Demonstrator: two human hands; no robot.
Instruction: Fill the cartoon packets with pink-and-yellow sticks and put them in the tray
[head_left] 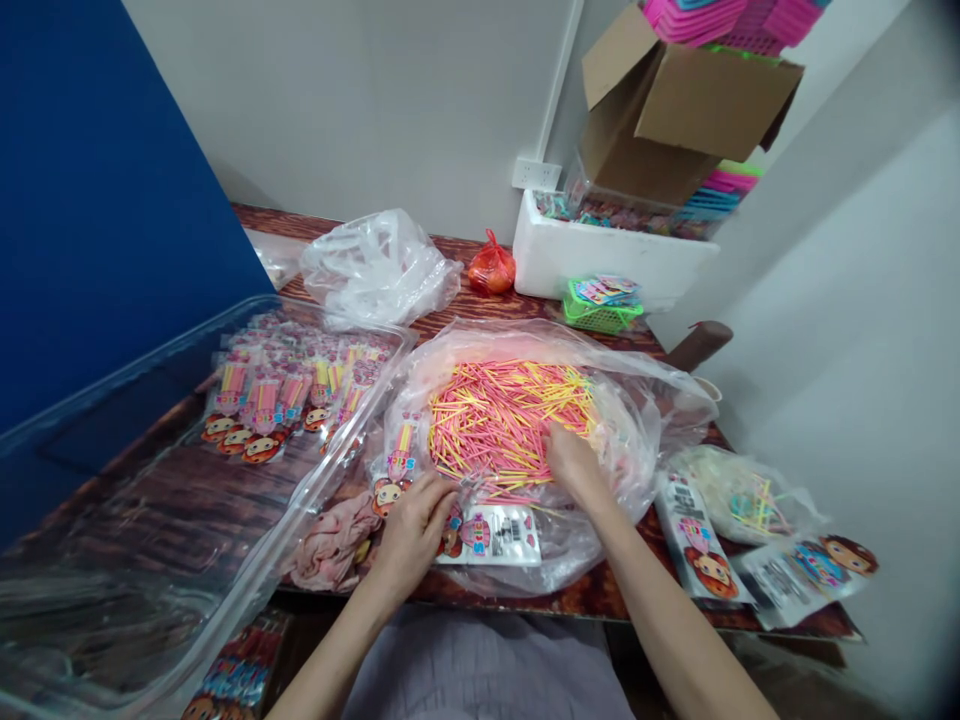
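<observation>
- Grey wall (360, 110) behind a wood-grained bench (487, 311), with a white foam box (615, 260) upper right
- Pink and yellow sticks (495, 425) heaped mid-frame in an open clear bag (517, 338)
- Left hand (414, 535), lower centre: grip drawn together over the left end of a printed packet (506, 537); cannot tell whether it pinches
- Right hand (576, 468), right of centre: grip curled at the sticks, fingertips hidden, pinch cannot be told
- Filled packets (266, 400) in a clear tub (300, 510), left
</observation>
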